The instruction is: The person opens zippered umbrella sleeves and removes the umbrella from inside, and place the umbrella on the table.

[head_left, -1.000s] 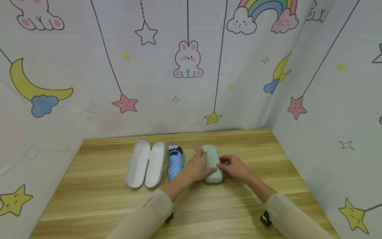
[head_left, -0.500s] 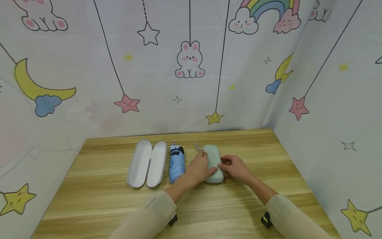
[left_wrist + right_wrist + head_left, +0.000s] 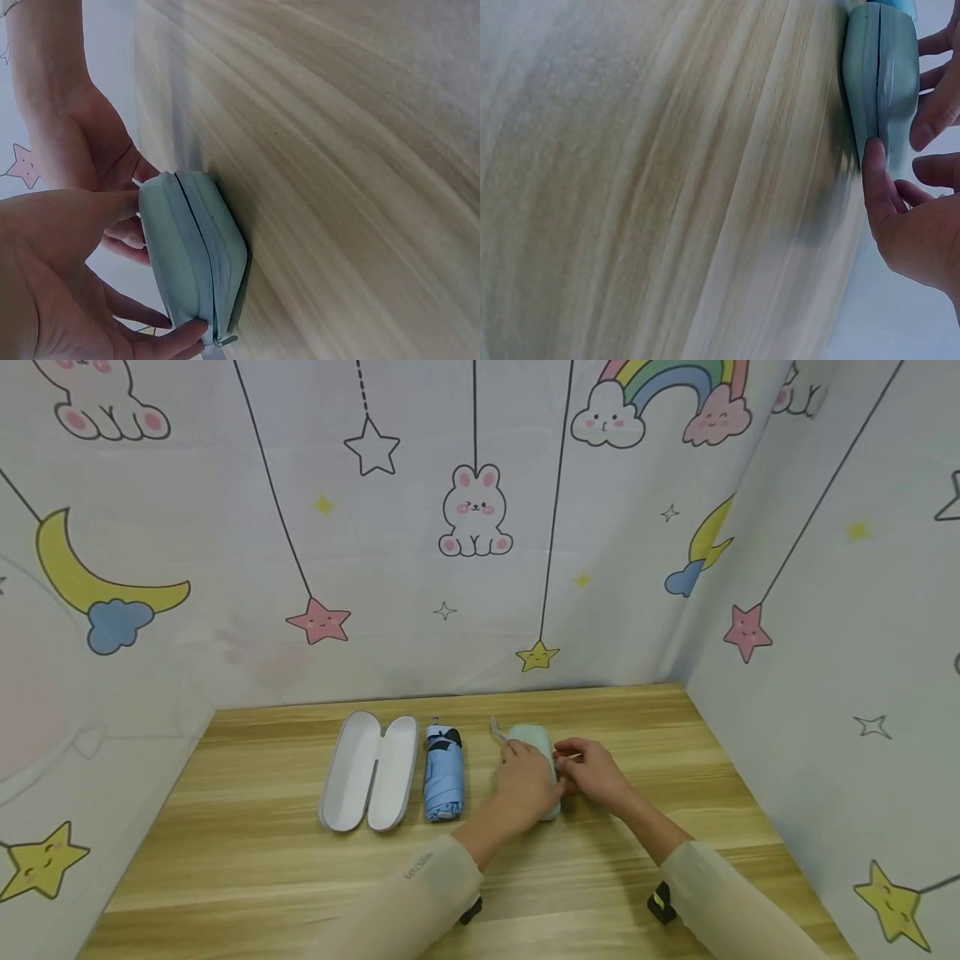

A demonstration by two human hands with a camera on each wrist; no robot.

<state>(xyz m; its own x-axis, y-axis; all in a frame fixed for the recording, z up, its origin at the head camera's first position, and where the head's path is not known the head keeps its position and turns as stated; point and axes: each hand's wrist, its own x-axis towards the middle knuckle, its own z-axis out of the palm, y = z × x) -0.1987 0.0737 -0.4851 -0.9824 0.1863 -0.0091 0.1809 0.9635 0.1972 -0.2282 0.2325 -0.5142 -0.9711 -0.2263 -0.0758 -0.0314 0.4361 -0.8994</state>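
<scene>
A mint-green zip case point(image 3: 530, 734) lies on the table in front of me, its seam running along the side in both wrist views. My left hand point(image 3: 522, 777) reaches over the top and grips it, and in the left wrist view its fingertips point(image 3: 193, 330) press near a small zip pull point(image 3: 227, 341). At the right side, my right hand point(image 3: 596, 774) holds the near part of the case between thumb and fingers. One right finger point(image 3: 874, 161) touches the seam, while the thumb tip is close to the upper edge. The left hand covers much of the case.
Left of the hands, a folded blue umbrella point(image 3: 445, 781) lies lengthwise. Beyond it is an opened hard case point(image 3: 352, 777) with a white inside. A grey strap point(image 3: 497, 731) sticks out by the green case's far left. Patterned cloth walls point(image 3: 397, 568) border the wooden table point(image 3: 247, 860).
My left hand has moved right and farther over the green case, its thumb now near the right hand. The right hand has shifted only slightly. The blue umbrella is more exposed.
</scene>
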